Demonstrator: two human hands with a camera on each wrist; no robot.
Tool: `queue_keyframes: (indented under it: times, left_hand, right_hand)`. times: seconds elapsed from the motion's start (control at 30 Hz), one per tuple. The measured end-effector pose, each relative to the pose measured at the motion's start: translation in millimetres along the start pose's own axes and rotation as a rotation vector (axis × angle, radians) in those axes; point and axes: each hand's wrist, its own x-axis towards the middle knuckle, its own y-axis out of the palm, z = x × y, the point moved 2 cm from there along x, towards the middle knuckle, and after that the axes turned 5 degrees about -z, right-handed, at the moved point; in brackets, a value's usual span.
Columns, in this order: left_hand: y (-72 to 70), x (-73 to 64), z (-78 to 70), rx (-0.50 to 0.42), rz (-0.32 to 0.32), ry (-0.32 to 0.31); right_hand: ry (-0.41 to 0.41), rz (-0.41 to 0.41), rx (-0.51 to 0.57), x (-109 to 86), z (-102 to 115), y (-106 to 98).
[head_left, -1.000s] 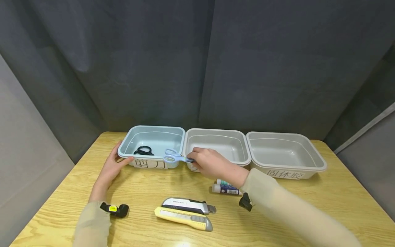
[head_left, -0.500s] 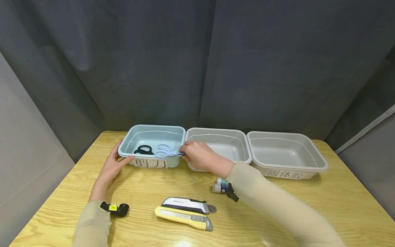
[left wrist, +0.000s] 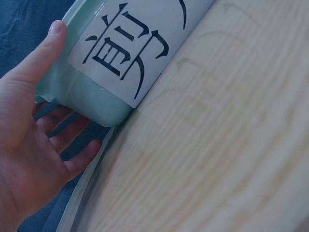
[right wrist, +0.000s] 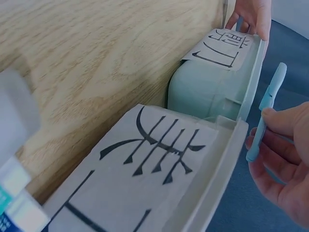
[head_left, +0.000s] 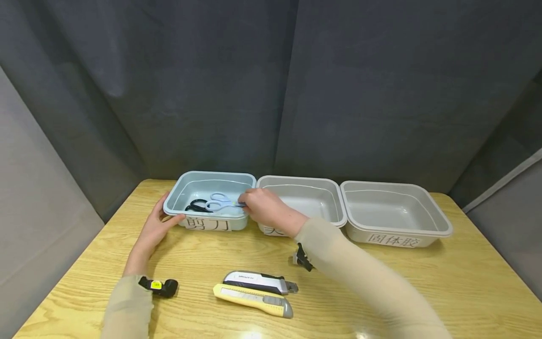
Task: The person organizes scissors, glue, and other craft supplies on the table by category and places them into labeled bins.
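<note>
My left hand [head_left: 153, 230] grips the left end of a light blue bin [head_left: 239, 223], thumb on the front rim and fingers round the side. In the left wrist view the fingers [left wrist: 60, 123] curve loosely beneath the bin's rim. Over that bin's right part, my right hand [head_left: 267, 208] pinches light blue scissors [head_left: 217, 202] at the blade end, with the handle loops pointing left. The right wrist view shows the scissors [right wrist: 269, 94] edge-on between thumb and fingers. Inside the bin lie black-handled scissors [head_left: 196, 205], partly behind the blue loops.
Two grey bins, a middle one [head_left: 315, 180] and a right one [head_left: 398, 186], stand in line with the blue bin. A white-and-black utility knife [head_left: 251, 280] and a yellow one [head_left: 250, 299] lie in front. Glue sticks [right wrist: 21, 205] lie under the right forearm, mostly hidden from the head view.
My right hand has moved left and back, carrying the light blue scissors from in front of the bins to over the blue bin. My left hand stays at the bin.
</note>
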Motion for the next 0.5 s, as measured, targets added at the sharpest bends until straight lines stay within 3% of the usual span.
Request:
queue_keyframes:
  times: [0.5]
  left_hand:
    - [-1.3,-2.2,-2.4,-0.012,-0.002,-0.014]
  right_hand:
    - [0.011,0.01,-0.003,30.4,7,16]
